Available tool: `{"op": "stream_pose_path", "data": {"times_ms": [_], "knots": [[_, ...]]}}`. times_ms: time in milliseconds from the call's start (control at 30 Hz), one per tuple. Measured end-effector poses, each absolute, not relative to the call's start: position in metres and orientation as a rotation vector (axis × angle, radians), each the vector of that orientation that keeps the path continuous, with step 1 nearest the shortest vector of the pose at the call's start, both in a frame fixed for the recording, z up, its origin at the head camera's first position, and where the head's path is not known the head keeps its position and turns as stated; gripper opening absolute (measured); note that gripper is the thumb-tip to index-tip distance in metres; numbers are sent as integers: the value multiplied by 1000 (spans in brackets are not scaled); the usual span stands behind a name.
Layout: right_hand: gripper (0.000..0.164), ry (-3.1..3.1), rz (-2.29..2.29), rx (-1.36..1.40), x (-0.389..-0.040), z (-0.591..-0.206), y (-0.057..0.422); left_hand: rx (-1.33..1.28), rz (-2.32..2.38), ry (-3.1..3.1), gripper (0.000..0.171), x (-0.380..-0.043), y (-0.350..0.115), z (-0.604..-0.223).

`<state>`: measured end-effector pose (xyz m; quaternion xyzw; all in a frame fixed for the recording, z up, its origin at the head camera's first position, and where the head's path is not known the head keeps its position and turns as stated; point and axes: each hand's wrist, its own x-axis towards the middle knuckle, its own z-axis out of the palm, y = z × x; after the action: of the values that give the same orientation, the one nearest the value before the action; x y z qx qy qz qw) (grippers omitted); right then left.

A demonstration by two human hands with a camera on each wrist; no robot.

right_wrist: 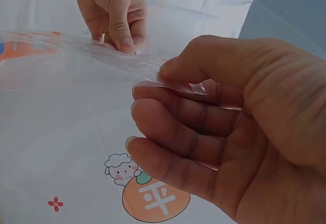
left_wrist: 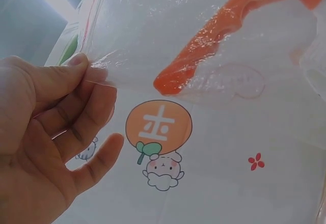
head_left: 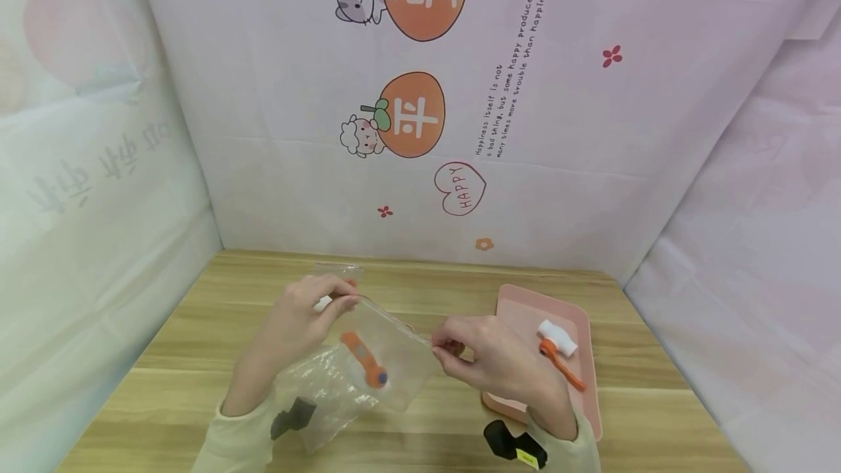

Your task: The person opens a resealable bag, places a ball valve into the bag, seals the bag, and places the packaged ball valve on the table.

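Observation:
A clear zip bag [head_left: 410, 371] hangs over the table, stretched between both hands. Inside shows an orange toy part with a blue round end [head_left: 363, 360]; the left wrist view has a long, bent orange part [left_wrist: 204, 43] behind the plastic. My left hand [head_left: 298, 323] pinches one top corner of the bag between thumb and index finger, its other fingers loosely bent in the left wrist view. Holding the opposite corner is my right hand [head_left: 496, 356], with thumb and index finger pinching the film [right_wrist: 117, 61] in the right wrist view.
Another crinkled clear bag [head_left: 318, 400] lies on the wooden table [head_left: 631, 414] below the left hand. A further clear bag [head_left: 338, 268] is partly hidden behind that hand. The pink tray [head_left: 588, 312] at right holds a white piece [head_left: 557, 336] and an orange curved piece [head_left: 566, 371].

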<state>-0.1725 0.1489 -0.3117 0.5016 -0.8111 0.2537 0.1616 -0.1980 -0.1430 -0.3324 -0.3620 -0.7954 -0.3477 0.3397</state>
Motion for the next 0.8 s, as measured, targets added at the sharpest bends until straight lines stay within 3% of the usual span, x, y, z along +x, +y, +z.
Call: {"op": "stream_pose_path", "data": {"times_ms": [800], "knots": [[23, -2306, 721, 1423, -171, -310, 153, -916, -900, -2080, 13, -198, -147, -331]]}}
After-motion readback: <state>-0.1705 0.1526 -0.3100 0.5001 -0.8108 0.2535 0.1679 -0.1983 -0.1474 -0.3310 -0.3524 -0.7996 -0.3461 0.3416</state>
